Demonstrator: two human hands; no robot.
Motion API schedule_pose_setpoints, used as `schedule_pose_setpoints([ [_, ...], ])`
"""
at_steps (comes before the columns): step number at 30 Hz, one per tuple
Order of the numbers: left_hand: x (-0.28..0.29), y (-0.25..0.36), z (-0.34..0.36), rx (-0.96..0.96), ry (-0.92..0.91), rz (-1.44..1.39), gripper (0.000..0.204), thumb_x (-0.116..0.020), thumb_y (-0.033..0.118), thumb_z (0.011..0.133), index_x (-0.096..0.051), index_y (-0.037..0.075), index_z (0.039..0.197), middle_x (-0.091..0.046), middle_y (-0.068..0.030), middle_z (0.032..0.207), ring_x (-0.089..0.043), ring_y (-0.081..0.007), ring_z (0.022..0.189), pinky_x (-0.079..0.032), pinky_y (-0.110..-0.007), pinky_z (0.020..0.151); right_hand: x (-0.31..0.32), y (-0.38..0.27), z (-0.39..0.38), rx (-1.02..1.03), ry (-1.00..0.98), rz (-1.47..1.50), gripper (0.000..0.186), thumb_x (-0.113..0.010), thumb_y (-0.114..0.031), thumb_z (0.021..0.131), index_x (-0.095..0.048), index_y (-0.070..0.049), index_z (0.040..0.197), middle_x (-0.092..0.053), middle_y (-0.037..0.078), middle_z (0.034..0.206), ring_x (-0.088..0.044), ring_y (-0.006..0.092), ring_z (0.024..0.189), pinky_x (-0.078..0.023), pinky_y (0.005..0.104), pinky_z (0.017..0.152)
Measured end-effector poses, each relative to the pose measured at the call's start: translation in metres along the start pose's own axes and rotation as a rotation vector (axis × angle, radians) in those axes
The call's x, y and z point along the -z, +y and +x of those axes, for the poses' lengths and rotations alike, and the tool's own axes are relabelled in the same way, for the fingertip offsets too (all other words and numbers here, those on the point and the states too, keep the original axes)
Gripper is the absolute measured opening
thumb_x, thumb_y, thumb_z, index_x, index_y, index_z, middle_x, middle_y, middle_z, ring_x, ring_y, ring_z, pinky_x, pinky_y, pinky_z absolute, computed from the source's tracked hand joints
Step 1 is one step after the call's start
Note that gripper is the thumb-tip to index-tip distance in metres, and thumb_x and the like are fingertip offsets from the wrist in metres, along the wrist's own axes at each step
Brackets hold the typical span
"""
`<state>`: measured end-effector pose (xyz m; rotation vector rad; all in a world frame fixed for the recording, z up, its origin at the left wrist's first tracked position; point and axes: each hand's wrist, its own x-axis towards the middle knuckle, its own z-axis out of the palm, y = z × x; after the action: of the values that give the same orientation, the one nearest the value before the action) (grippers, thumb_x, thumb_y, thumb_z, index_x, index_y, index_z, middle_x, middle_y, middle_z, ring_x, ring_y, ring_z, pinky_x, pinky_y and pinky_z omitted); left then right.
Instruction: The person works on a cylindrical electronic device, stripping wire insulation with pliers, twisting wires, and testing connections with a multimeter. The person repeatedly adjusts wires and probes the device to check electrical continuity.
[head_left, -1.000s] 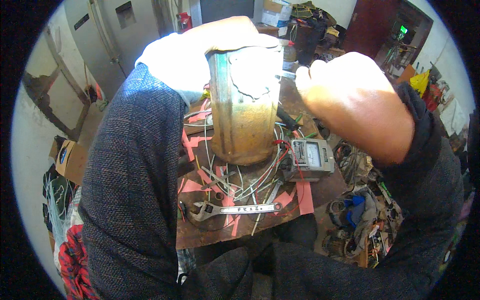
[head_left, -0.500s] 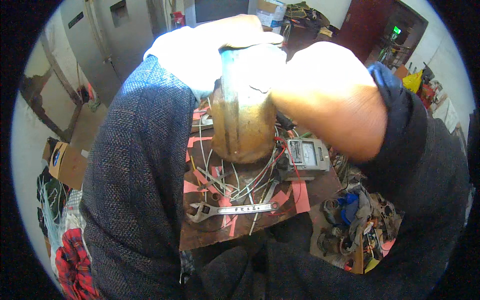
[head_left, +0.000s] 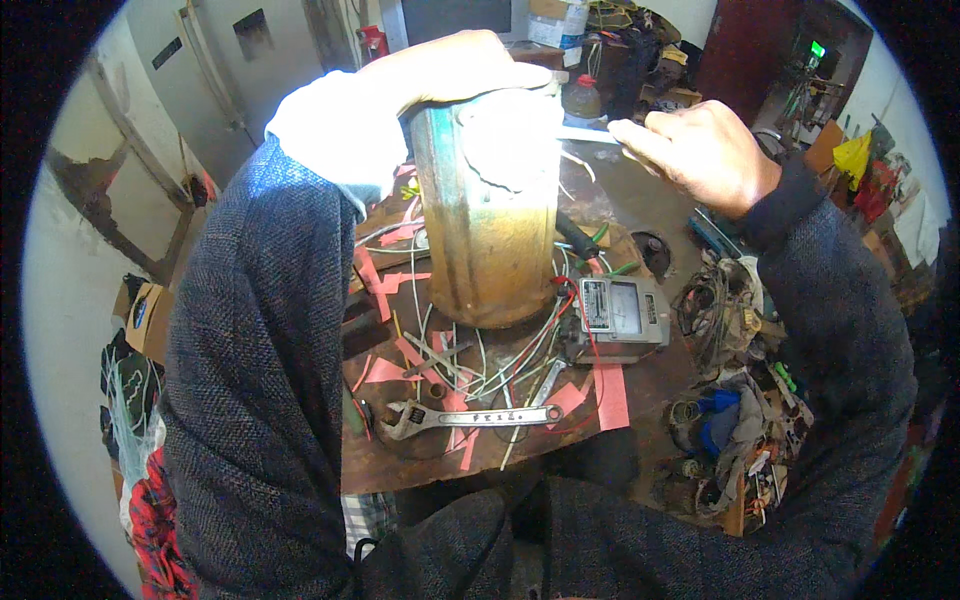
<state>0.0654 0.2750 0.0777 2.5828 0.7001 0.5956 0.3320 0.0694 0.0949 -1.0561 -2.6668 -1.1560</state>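
A tall metal cylinder (head_left: 485, 230), rusty yellow below and greenish above, stands upright on the table; bright light washes out its upper part. My left hand (head_left: 455, 68) is bent over its top rim, gripping it, with the fingertips partly hidden. To the right of the rim my right hand (head_left: 705, 150) is closed around the end of a thin pale bar (head_left: 588, 134), which reaches to the cylinder's upper side. Where the bar meets the cylinder is lost in glare. In front of the cylinder lies an adjustable wrench (head_left: 480, 417).
A grey meter (head_left: 622, 318) with red leads sits right of the cylinder. Loose wires and pink paper strips (head_left: 612, 395) litter the wooden table (head_left: 430, 472). A red-capped bottle (head_left: 582, 98) stands behind. Tangled parts and a blue item (head_left: 720, 420) lie at lower right.
My right hand has swung outward to the right from close against the cylinder, bringing the pale bar into sight. My left hand stays on the rim.
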Motion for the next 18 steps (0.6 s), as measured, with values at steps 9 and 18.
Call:
schedule_pose_setpoints([
  [9,0.013,0.01,-0.004,0.027,-0.152,-0.093,0.052,-0.064,0.051,0.104,-0.083,0.004,0.093,-0.067,0.006,0.073,-0.053,-0.0041,0.063,-0.046,-0.025,0.06,0.048,-0.039,-0.003,0.008,0.173,-0.013,0.023,-0.068,-0.011,0.087,-0.07,-0.008,0.11,-0.064,0.009,0.077,-0.065,0.0287,0.068,-0.053,0.0399,0.064],
  [18,0.014,0.005,-0.001,-0.031,-0.127,0.049,0.053,-0.065,0.05,0.104,-0.081,0.0,0.105,-0.072,0.003,0.08,-0.055,-0.0067,0.071,-0.048,-0.027,0.066,0.035,-0.067,0.004,-0.45,-0.095,0.367,0.016,-0.064,-0.021,0.096,-0.069,-0.006,0.102,-0.069,0.018,0.084,-0.069,0.04,0.08,-0.056,0.0491,0.075],
])
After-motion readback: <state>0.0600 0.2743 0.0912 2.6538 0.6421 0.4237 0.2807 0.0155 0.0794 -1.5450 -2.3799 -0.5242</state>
